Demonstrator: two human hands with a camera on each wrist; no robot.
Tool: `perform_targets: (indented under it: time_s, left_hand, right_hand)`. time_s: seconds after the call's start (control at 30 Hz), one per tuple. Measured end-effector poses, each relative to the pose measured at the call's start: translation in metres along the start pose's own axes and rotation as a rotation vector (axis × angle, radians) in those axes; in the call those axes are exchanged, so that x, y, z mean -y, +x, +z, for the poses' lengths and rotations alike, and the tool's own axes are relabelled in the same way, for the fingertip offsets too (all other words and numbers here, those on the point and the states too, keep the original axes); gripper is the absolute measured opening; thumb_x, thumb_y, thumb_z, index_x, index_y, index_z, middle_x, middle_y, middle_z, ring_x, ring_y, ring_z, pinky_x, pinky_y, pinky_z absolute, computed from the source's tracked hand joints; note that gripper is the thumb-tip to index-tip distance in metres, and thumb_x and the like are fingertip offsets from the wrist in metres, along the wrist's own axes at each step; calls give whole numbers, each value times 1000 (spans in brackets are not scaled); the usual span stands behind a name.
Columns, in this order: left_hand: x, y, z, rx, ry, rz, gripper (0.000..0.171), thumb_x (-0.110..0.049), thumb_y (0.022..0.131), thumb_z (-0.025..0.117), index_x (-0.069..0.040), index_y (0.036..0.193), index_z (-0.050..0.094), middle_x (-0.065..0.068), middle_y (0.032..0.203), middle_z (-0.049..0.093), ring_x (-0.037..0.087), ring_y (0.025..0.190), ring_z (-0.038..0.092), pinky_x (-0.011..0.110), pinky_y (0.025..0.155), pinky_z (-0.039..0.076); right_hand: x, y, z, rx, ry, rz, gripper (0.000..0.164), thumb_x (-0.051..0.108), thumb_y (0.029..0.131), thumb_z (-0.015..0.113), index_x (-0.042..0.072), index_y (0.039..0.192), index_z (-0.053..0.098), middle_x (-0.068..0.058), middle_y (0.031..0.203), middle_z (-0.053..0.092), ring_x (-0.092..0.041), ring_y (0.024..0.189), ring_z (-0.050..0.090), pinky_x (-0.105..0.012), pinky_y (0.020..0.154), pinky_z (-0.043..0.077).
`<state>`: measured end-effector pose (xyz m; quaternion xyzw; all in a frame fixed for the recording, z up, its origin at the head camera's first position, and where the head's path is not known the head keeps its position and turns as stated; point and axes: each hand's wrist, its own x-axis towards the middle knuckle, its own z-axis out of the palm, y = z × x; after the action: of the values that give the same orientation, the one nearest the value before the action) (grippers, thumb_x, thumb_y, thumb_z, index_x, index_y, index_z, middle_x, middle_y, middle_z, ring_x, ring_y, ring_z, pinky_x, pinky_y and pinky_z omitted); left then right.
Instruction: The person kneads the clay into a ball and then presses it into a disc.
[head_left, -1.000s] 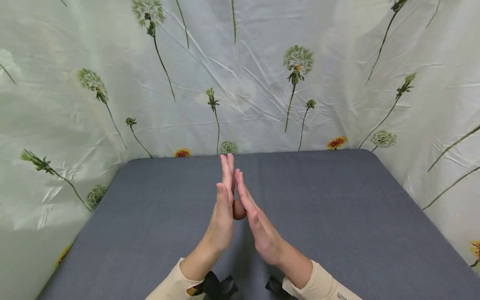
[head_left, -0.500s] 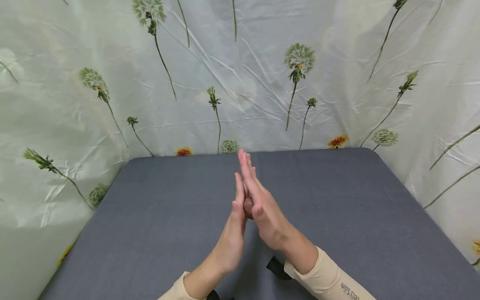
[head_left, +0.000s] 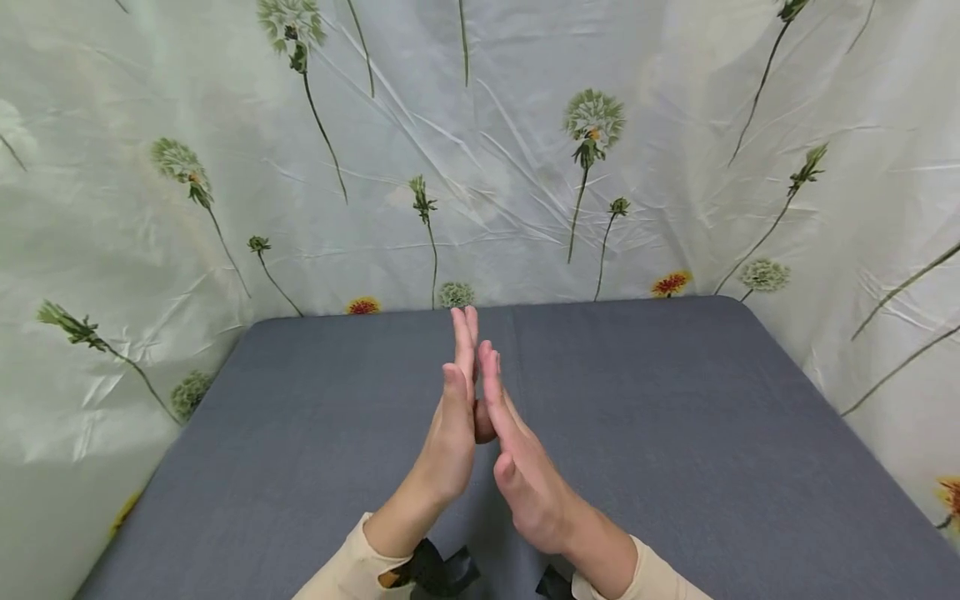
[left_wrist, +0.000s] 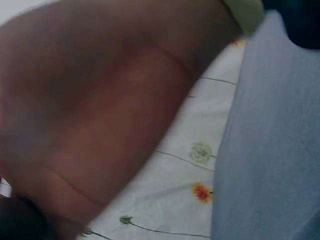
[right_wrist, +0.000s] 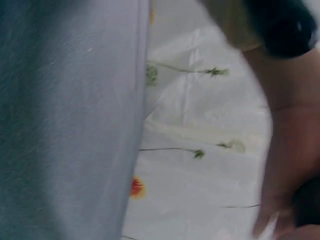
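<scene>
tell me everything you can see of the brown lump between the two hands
The brown lump shows only in part in the head view: a plain, smooth-looking piece with a rounded lower edge and no visible separate parts. It could be something clay-like, but the material can't be settled. It sits between the facing left hand and right hand, apparently touching both, and seems raised above the grey table. The hands hide its sides, so its full shape is unclear.
</scene>
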<state>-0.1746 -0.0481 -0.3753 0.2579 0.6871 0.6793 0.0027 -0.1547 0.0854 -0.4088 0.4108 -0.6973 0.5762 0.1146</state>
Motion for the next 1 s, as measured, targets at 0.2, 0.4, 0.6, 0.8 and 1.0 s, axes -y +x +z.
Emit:
perform_targets:
  time_s: [0.2, 0.4, 0.6, 0.8, 1.0]
  left_hand:
    - [12, -6, 6, 43, -34, -21, 70, -69, 109, -3, -37, 170, -15, -15, 180, -9, 16, 169, 4, 57, 135, 6]
    - [11, -24, 21, 108, -22, 14, 61, -52, 114, -6, -29, 169, -20, -12, 178, -21, 17, 167, -16, 61, 132, -8]
    - [2, -21, 20, 52, 47, 33, 68, -58, 112, -6, -25, 170, -17, -10, 180, -17, 19, 168, -15, 66, 130, -4]
    - [-4, 1, 3, -24, 22, 5, 78, -78, 104, -2, -39, 169, -17, -18, 179, -11, 21, 169, 5, 65, 130, 18]
    - [5, -7, 11, 47, -16, -20, 74, -71, 107, -5, -35, 170, -16, -16, 178, -20, 20, 168, -13, 66, 132, -5]
  right_hand:
    - [21, 11, -6, -33, -164, -109, 89, 65, 113, 9, -2, 170, -6, -20, 181, -5, -38, 168, -10, -38, 137, -6]
    - [-1, 22, -24, -23, -121, -11, 89, 70, 111, 9, 7, 172, -6, -11, 183, -3, -26, 170, 2, -31, 132, 24]
    - [-21, 9, -20, -2, 120, 126, 80, 66, 113, 14, 19, 173, -10, -1, 182, -11, -5, 156, 30, -22, 105, 51]
    - [-2, 3, 0, -4, 21, -27, 80, 59, 115, 11, 7, 171, -11, -11, 181, -14, -27, 168, -16, -25, 134, -4]
    - [17, 17, -12, -32, -133, -136, 87, 62, 114, 7, -3, 169, -8, -19, 181, -8, -35, 169, -10, -39, 136, -8]
